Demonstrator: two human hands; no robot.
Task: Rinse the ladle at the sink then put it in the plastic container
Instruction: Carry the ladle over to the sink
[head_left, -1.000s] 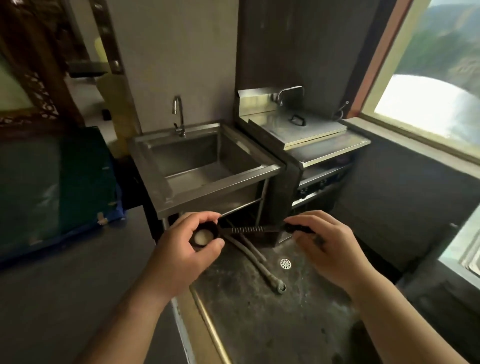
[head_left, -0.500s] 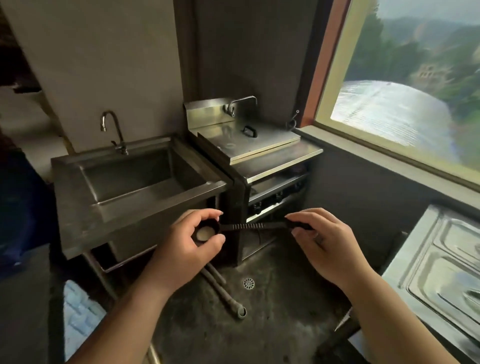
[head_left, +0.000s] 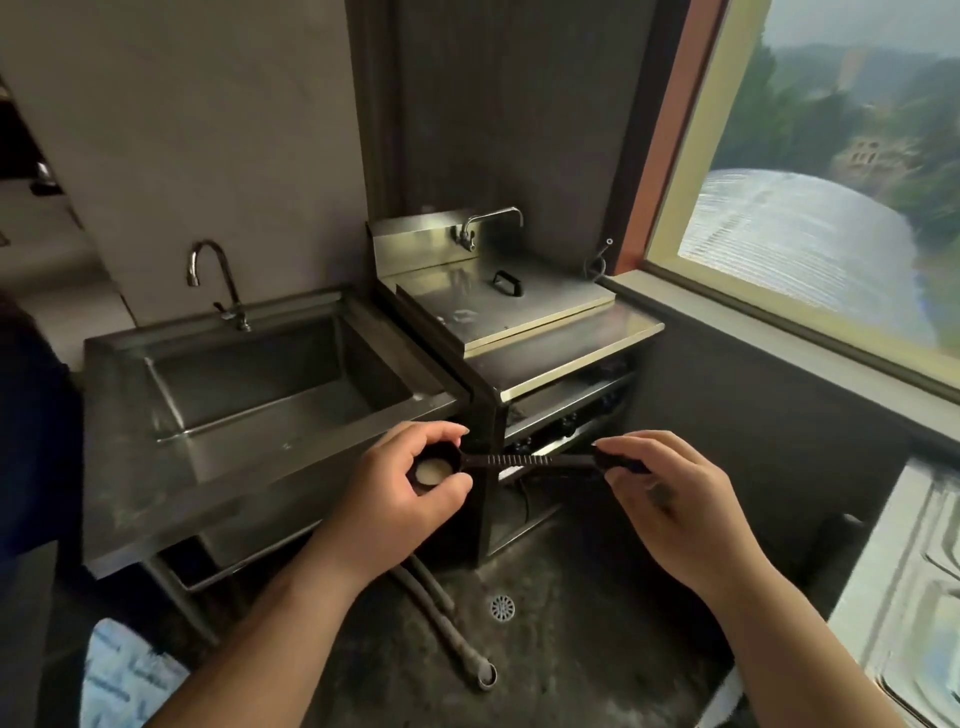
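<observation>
I hold a small black ladle (head_left: 519, 461) level in front of me with both hands. My left hand (head_left: 400, 499) curls around its round bowl, whose pale inside faces up. My right hand (head_left: 670, 509) pinches the end of the ribbed handle. The steel sink (head_left: 130, 457) with a curved faucet (head_left: 215, 280) stands just beyond and left of my left hand; its basin looks dry. No plastic container is in view.
A steel unit with a lidded tank (head_left: 498, 306) and its own tap (head_left: 491, 223) adjoins the sink on the right. A drain hose (head_left: 447, 629) and a floor drain (head_left: 502, 607) lie below. A steel counter (head_left: 904, 597) is at right, a window (head_left: 810, 208) above.
The view has swung right and come closer to the sink, which now sits larger at left. Both hands keep the same hold on the ladle.
</observation>
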